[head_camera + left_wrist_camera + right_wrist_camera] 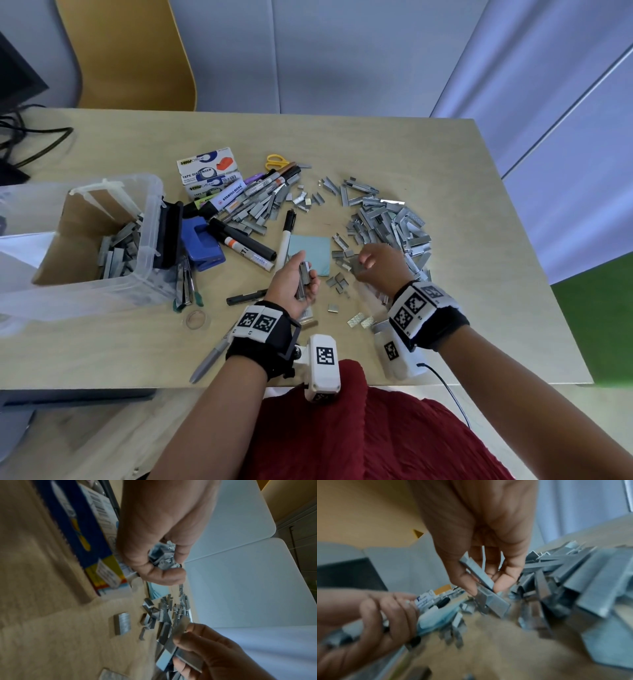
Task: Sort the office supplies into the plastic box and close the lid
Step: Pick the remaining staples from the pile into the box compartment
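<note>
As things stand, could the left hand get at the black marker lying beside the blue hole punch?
Probably not yet: the way to the black marker looks free, but the left hand already grips a bundle of staple strips, so it would likely have to unload them first.
</note>
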Available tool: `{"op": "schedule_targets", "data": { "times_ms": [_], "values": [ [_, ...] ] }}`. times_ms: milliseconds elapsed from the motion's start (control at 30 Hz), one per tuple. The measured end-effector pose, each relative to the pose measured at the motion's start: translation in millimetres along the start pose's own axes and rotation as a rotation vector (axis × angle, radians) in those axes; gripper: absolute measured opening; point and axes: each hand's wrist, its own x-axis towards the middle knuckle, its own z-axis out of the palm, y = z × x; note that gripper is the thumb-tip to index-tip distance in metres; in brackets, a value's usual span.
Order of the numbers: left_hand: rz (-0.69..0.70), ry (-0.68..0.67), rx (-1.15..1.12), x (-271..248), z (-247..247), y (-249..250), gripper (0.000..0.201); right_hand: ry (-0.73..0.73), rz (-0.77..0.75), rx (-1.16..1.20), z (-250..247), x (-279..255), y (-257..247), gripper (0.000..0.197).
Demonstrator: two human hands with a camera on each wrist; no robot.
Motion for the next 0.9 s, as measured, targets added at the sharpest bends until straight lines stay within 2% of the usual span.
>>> {"op": "schedule_targets", "data": {
  "times_ms": [200,300,400,467,533,600,767,833,900],
  "values": [
    [-0.007,-0.049,-0.068,-6,14,-3,0.033,0.031,-0.096,0.108,-17,-8,-31,0.009],
    [-0.044,-0.08,-0.098,-7,18,-4,0.038,-0.01,-0.159,0.14,-16,-13,-50,0.014],
    [-0.078,-0.105,-0.116,-7,19,-4,0.042,-0.065,-0.167,0.14,-13,-12,-59,0.022],
    [-0.088,-0.101,-0.131,-6,17,-3,0.045,-0.049,-0.136,0.175,-14,-9,-58,0.026],
    [-0.076,-0.085,-0.14,-4,14,-2,0.048,-0.048,-0.045,0.393,-18,-5,-52,0.028],
    [-0.051,-0.073,-0.138,-1,9,-1,0.052,-0.071,0.076,0.751,-21,-1,-45,0.026],
    [-0.002,-0.102,-0.114,1,1,2,0.057,-0.159,0.397,1.378,-19,1,-28,0.013],
    [0.016,-0.106,-0.058,1,-1,3,0.051,-0.168,0.451,1.639,-17,2,-21,0.008],
    [0.043,-0.111,0.05,0,-2,5,0.042,-0.177,0.443,1.77,-14,6,-14,0.017]
  ]
}}
